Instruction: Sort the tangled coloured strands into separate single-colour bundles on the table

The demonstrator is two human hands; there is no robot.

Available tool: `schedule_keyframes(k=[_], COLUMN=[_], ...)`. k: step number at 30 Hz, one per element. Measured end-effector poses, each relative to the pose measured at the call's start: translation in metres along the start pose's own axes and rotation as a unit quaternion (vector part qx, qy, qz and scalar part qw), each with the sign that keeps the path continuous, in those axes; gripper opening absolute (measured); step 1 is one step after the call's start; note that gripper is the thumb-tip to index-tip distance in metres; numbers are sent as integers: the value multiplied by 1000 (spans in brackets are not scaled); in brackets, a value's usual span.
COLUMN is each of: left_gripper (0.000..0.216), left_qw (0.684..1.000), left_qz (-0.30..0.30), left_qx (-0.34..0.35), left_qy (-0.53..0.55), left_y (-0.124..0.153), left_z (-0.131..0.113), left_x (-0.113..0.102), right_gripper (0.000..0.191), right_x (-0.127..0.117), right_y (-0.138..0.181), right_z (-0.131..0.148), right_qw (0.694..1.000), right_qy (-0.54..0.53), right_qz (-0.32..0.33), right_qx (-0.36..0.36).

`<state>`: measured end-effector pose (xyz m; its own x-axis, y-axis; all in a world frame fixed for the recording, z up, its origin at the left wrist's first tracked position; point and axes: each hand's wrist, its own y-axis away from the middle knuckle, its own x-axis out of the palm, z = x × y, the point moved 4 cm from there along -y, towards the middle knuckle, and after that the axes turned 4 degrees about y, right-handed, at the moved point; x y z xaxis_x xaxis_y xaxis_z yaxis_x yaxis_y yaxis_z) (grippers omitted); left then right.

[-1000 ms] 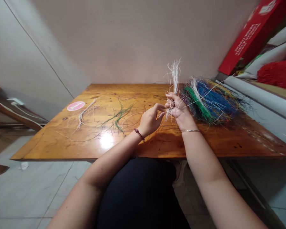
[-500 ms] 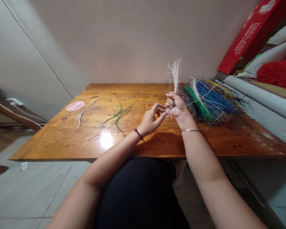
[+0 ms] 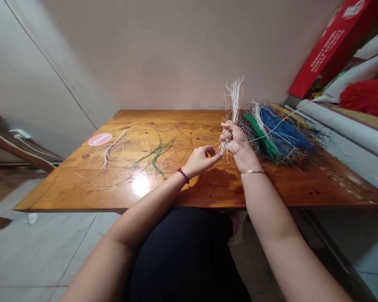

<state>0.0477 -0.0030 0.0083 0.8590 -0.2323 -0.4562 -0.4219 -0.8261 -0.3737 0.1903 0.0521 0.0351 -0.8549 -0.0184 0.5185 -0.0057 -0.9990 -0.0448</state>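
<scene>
My right hand (image 3: pixel 237 142) is closed round a thin bundle of white fibres (image 3: pixel 234 94) that stands upright above the wooden table (image 3: pixel 182 188). My left hand (image 3: pixel 202 160) sits just left of it, thumb and forefinger pinched at the bundle's lower end on a thin strand. A heap of mixed blue, green and white fibres (image 3: pixel 279 134) lies right behind my right hand.
A small white fibre bunch (image 3: pixel 111 147) and a loose green bunch (image 3: pixel 156 154) lie on the table's left half, near a round pink sticker (image 3: pixel 100 139). A red box (image 3: pixel 334 44) and red fibres (image 3: pixel 367 97) sit on a ledge at right. The wall is close behind.
My left hand has dropped slightly and drawn a little away from the bundle with its fingers pinched. The white bundle has tilted slightly to the right.
</scene>
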Motion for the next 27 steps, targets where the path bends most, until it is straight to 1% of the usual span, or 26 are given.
schedule_keyframes(k=[2,7,11,14,18,20,24,27], left_gripper=[34,15,9,12,28,32,20,10], left_qw=[1000,1000,1000,1000,999,999,997,995], left_qz=[0,-1,-6,-10,-11,-5,4,6], left_qx=[0,-3,17,27,27,26,34,43], left_qy=[-8,-24,-22,-8,-21,-39,-71,-89], left_y=[0,-1,-2,-2,0,1,3,4], left_z=[1,6,6,4,1,1,-1,-1], left_x=[1,1,1,0,-1,-1,0,-1], right_gripper=[54,55,54,53,54,55,53,48], right_x=[0,0,0,-1,-2,-2,-2,-2], right_y=[0,-1,-1,-2,-3,-3,-3,-1], right_z=[-1,-2,-2,-2,-2,-3,-2,0], right_qw=[1000,999,998,998,998,998,999,999], right_qy=[-10,-38,-52,-58,-56,-52,-29,30], right_qz=[5,18,17,19,23,21,14,-6], right_qx=[1,5,6,4,4,4,1,-11])
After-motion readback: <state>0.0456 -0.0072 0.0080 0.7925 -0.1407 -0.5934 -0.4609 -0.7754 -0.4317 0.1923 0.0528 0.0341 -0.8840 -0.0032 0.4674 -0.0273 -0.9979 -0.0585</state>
